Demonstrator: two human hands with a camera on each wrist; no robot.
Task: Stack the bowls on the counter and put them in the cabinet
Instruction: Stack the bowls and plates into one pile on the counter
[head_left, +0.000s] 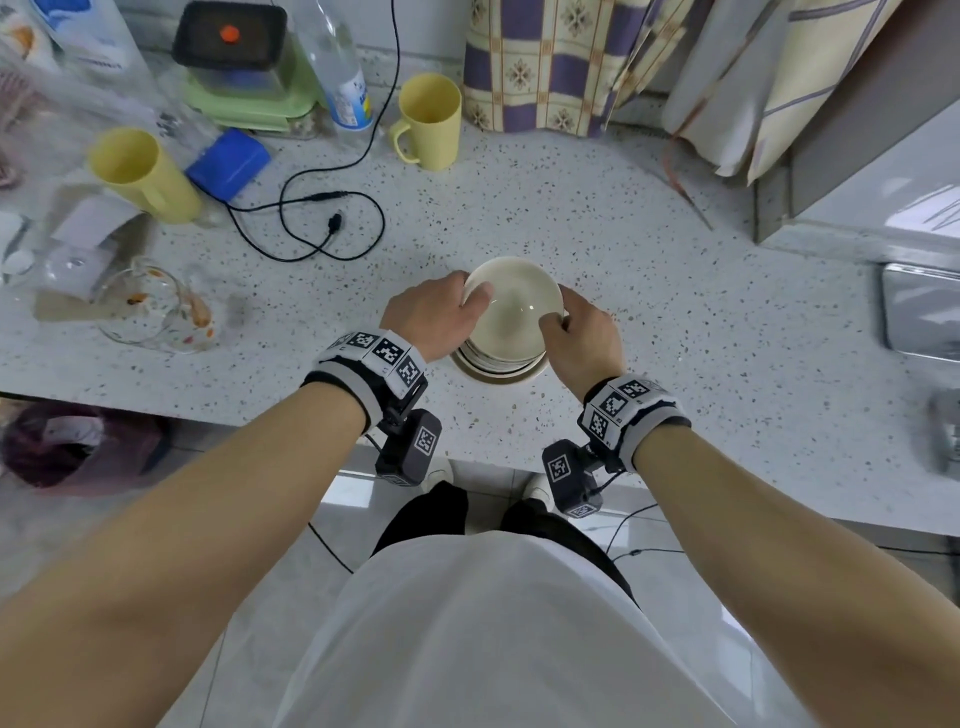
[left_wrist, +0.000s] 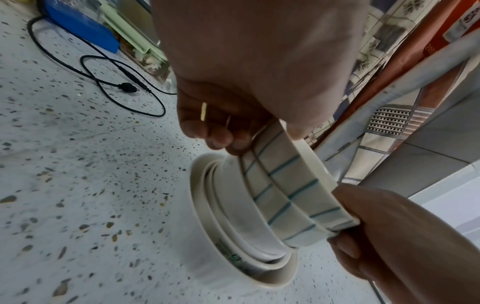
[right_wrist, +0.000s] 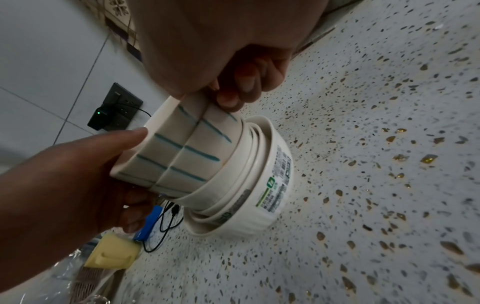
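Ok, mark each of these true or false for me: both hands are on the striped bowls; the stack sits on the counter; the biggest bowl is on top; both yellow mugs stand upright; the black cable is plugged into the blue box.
1. Left hand and right hand both hold the striped bowls. True.
2. The stack rests on the counter. True.
3. The biggest bowl is on top. False: the labelled bowl is at the bottom.
4. Both yellow mugs stand upright. False: the left mug lies tipped; the right mug stands.
5. The cable plugs into the blue box. Cannot tell.
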